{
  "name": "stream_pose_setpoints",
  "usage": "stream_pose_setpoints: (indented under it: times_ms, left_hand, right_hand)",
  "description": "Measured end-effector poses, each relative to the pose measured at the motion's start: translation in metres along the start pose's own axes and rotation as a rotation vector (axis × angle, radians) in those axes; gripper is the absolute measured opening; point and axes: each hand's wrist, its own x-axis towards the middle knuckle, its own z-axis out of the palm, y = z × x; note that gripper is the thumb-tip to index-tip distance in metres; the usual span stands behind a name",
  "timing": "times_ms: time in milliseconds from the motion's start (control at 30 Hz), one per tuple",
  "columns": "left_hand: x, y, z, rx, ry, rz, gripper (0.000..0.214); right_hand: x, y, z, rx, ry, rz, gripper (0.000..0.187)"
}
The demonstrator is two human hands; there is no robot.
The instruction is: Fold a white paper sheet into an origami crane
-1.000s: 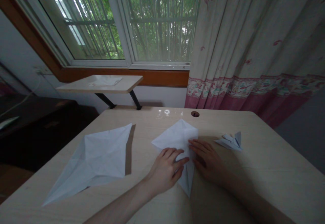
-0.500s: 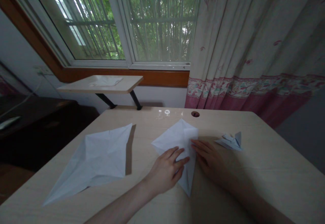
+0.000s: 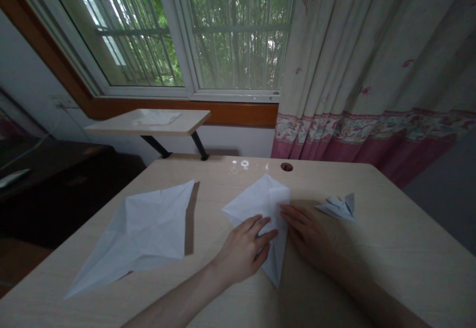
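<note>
A folded white paper sheet [image 3: 260,200] lies in the middle of the light wooden table [image 3: 390,248]. My left hand [image 3: 243,248] rests flat on its near part, fingers stretched out and pressing the paper down. My right hand [image 3: 307,234] lies flat beside it, fingertips on the paper's right edge along a fold. Neither hand grips anything.
A larger creased white sheet [image 3: 137,234] lies on the table's left side. A small folded paper figure [image 3: 339,207] sits to the right. A cable hole [image 3: 286,167] is at the table's far edge. Behind stand a small shelf [image 3: 148,122], a window and a curtain [image 3: 372,60].
My right fingertips slid slightly toward me along the paper's right edge. The left hand stays pressed on the paper. The view shifted only a little.
</note>
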Motion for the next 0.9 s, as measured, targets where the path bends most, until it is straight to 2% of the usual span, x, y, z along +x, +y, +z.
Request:
stream_pose_setpoints:
  times_ms: [267,567,733,900]
  left_hand:
    - [-0.003,0.0,0.004,0.042,0.016,-0.013,0.04]
    - [-0.003,0.0,0.006,0.082,0.02,-0.024,0.036]
    - [-0.003,0.0,0.004,0.073,0.036,-0.017,0.035]
    - [-0.003,0.0,0.004,0.062,0.041,-0.038,0.035]
  right_hand:
    - [0.005,-0.003,-0.006,-0.006,-0.001,-0.011,0.044]
    - [0.0,0.003,0.002,0.026,0.027,-0.007,0.046]
    - [0.001,-0.001,-0.001,0.054,0.07,-0.009,0.039]
    - [0.006,-0.008,-0.009,0.019,0.051,0.043,0.023]
